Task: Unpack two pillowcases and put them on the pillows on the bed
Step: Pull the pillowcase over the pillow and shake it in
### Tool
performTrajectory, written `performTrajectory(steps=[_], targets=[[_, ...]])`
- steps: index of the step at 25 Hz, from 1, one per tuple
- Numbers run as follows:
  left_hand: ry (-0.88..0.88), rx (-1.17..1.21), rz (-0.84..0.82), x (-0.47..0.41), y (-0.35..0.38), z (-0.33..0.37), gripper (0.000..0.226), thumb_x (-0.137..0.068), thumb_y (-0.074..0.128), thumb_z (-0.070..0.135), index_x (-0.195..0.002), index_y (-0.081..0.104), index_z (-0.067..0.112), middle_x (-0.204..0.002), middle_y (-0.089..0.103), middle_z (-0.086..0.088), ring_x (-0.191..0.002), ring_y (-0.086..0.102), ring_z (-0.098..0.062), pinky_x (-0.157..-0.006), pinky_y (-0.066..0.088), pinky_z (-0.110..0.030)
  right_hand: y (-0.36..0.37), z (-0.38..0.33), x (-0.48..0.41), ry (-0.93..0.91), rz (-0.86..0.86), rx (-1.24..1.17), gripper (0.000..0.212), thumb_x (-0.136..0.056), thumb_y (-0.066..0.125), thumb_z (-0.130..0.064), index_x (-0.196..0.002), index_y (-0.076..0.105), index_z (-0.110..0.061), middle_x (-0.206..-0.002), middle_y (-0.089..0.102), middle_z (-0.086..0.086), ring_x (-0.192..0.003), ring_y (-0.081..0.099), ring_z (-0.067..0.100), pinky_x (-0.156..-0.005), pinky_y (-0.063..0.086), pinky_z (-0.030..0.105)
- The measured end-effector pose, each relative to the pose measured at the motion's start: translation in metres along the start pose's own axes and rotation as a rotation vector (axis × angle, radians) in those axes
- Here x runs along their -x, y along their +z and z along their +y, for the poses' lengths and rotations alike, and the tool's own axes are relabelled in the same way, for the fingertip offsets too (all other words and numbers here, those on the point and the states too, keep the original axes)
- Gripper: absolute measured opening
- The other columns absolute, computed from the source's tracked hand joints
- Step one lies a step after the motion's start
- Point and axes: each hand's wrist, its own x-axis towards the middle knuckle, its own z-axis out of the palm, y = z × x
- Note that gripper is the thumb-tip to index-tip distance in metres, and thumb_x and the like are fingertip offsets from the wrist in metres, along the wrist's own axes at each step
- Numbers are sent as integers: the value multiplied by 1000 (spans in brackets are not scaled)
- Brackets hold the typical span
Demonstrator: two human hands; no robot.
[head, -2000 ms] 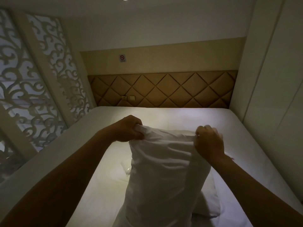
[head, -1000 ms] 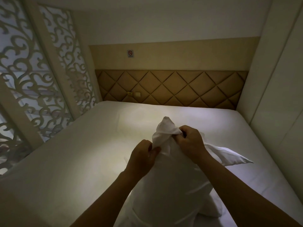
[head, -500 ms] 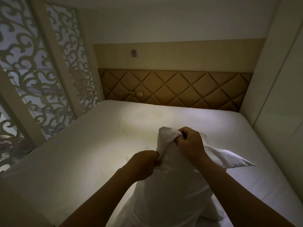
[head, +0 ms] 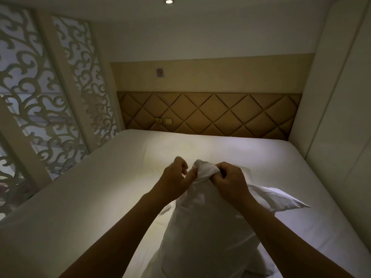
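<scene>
A white pillow in a white pillowcase [head: 202,227] stands on end on the bed [head: 100,197], right in front of me. My right hand [head: 230,179] grips the bunched cloth at its top. My left hand [head: 176,177] pinches the same bunch from the left side with thumb and curled fingers. One corner of the pillowcase sticks out to the right, past my right forearm. A second white pillow [head: 263,265] lies partly hidden behind the standing one, low at the right.
The bed has a white sheet and fills an alcove. A brown quilted headboard [head: 210,115] with two small switches stands at the far end. A carved white screen [head: 40,97] runs along the left, a plain wall along the right.
Two seconds ago my hands held the pillowcase's top corners wide apart. They have come together and gathered the cloth into a bunch. My view has tilted up a little.
</scene>
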Motion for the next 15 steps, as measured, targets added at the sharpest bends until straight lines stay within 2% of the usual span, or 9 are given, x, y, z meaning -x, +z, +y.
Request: performTrajectory(steps=[1, 2, 4, 5, 7, 9, 13, 15], targets=[[138, -5, 116, -2, -1, 0, 24, -93, 63, 32, -101, 53, 11, -92, 58, -5, -71, 56, -12, -61, 45, -9, 1, -1, 0, -11, 0, 10, 10, -93, 65, -17, -90, 69, -8, -79, 68, 6, -73, 61, 17, -69, 55, 34], [273, -20, 165, -6, -2, 1, 23, -91, 67, 22, -107, 56, 10, -98, 58, -4, -75, 55, -11, -65, 45, -8, 2, -1, 0, -21, -1, 21, 11, -92, 65, -17, -89, 70, -8, -78, 68, 6, -72, 61, 19, -68, 55, 36], [450, -96, 110, -11, -8, 1, 29, -88, 64, 14, -116, 62, 9, -106, 62, -7, -86, 58, -13, -75, 50, -12, 5, -3, -2, -31, -5, 29, 11, -92, 66, -17, -88, 69, -7, -77, 68, 7, -71, 61, 21, -68, 55, 38], [480, -139, 77, -12, -10, 3, 29, -87, 62, 14, -115, 66, 9, -106, 64, -8, -87, 60, -16, -75, 53, -17, 5, -3, -2, -42, -4, 31, 11, -91, 67, -17, -87, 69, -7, -76, 67, 7, -70, 61, 21, -68, 55, 38], [431, -122, 65, -13, -16, 7, 24, -88, 59, 15, -108, 71, 8, -102, 68, -8, -83, 62, -15, -72, 52, -15, 6, -2, -2, -67, 8, 41, 9, -90, 68, -15, -86, 70, -7, -74, 67, 5, -69, 61, 19, -66, 56, 40], [293, -57, 43, -15, -21, 11, 19, -92, 59, 15, -104, 72, 9, -99, 70, -6, -79, 62, -12, -69, 49, -8, 5, -1, -2, -77, 9, 52, 9, -90, 67, -14, -86, 70, -6, -74, 66, 3, -68, 60, 19, -66, 56, 40], [167, -1, -117, -25, -33, 13, 25, -85, 72, 24, -107, 64, 16, -92, 62, 8, -75, 66, -14, -64, 55, -15, 8, -3, -3, -88, 8, 66, 9, -90, 67, -14, -84, 70, -7, -72, 66, 4, -67, 59, 19, -65, 56, 41], [171, -89, -170, -29, -36, 13, 25, -84, 74, 28, -103, 69, 14, -89, 65, 8, -76, 65, -11, -64, 53, -14, 9, -4, -3, -88, 3, 64, 9, -90, 67, -14, -85, 70, -7, -72, 66, 1, -67, 59, 17, -65, 55, 39]])
